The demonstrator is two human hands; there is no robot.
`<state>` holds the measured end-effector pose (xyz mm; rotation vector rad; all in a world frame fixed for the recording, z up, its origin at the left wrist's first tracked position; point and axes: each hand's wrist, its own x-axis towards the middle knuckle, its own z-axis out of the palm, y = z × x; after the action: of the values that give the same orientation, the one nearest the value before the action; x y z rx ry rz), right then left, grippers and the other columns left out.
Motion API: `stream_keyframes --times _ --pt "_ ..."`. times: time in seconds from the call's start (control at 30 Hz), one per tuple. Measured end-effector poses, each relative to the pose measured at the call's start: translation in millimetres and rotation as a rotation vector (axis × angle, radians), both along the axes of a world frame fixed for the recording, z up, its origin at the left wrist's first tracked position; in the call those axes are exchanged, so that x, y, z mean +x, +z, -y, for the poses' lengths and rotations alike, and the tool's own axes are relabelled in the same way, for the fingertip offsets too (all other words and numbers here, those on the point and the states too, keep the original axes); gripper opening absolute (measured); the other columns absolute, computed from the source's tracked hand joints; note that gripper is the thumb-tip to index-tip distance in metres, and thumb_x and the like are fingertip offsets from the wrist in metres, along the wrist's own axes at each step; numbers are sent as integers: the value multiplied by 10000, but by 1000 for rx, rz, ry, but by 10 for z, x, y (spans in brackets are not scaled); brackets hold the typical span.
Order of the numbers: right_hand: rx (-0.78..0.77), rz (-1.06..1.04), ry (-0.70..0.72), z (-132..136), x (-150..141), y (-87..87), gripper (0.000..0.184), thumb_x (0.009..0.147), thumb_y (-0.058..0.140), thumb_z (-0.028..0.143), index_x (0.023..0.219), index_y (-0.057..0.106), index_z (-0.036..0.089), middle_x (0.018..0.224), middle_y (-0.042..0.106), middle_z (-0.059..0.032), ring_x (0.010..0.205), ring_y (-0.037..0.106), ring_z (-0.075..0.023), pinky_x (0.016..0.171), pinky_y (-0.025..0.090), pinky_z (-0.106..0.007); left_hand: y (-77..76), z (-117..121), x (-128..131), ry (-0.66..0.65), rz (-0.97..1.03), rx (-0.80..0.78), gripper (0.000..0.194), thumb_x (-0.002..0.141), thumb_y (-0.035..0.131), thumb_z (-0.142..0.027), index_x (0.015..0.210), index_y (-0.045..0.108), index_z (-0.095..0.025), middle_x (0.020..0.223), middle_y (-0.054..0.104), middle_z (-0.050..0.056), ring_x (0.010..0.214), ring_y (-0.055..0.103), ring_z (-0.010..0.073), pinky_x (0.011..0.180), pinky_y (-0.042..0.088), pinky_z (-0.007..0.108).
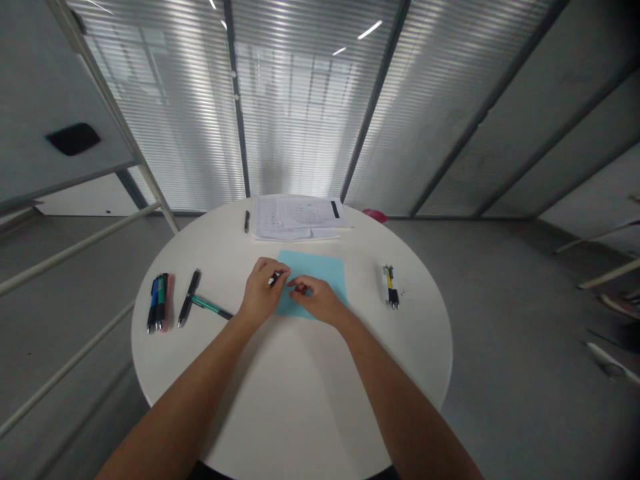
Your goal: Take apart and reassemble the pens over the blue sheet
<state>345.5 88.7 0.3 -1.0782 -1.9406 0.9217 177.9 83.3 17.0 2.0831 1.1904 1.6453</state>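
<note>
Both my hands rest on a light blue sheet of paper (320,270) near the middle of a round white table (300,387). My left hand (263,292) is closed round a dark pen (274,279) whose tip points toward my right hand. My right hand (316,300) has its fingers pinched together on something small and dark reddish that I cannot make out. The two hands are close together, almost touching.
A green pen (210,307) and a black pen (189,297) lie left of my left hand, with a bundle of pens (159,301) further left. Yellow-and-black pens (391,285) lie at the right. A stack of printed papers (300,217) and one pen (247,221) sit at the far edge.
</note>
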Motion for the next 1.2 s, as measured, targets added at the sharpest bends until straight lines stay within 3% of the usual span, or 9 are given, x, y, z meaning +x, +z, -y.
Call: stream_keyframes --times 0.23,0.5,0.67,0.83,1.0,1.2 --pt "-82 -123 49 18 -77 -4 207 785 632 358 876 675 177 731 614 8 659 517 -115 642 409 -241 12 23 26 -28 22 -21 70 829 575 -163 832 640 -191 827 590 36 777 559 140 705 476 274" --pt "-116 -186 -19 -12 -135 -42 145 779 589 285 795 658 158 752 655 -3 667 542 -121 648 413 -257 -23 48 72 -113 6 -72 62 827 583 -197 814 643 -191 795 615 38 762 576 146 722 471 281" --pt "-217 -367 29 -18 -155 3 121 750 607 296 736 601 176 713 640 10 666 569 -119 646 423 -253 -14 46 67 -58 97 -194 96 828 564 -247 837 636 -184 808 637 36 756 588 142 724 468 271" --pt "-342 -416 -68 -73 -92 3 241 726 644 410 705 577 179 643 641 -6 566 550 -113 524 377 -237 -23 -55 -91 98 342 -391 176 804 540 -321 821 632 -171 634 576 -12 562 520 109 549 417 226" --pt "-374 -451 -136 -129 -33 -16 218 708 634 380 668 570 176 588 622 3 500 509 -94 482 357 -230 -104 -169 -275 161 491 -623 212 763 508 -329 734 628 -157 532 514 -30 404 417 83 393 299 210" --pt "-464 -619 -144 -161 -4 -34 204 697 635 368 680 551 183 610 636 0 500 553 -104 447 363 -218 -115 -153 -196 74 474 -618 250 780 505 -369 716 628 -161 516 500 -29 391 411 80 377 283 205"
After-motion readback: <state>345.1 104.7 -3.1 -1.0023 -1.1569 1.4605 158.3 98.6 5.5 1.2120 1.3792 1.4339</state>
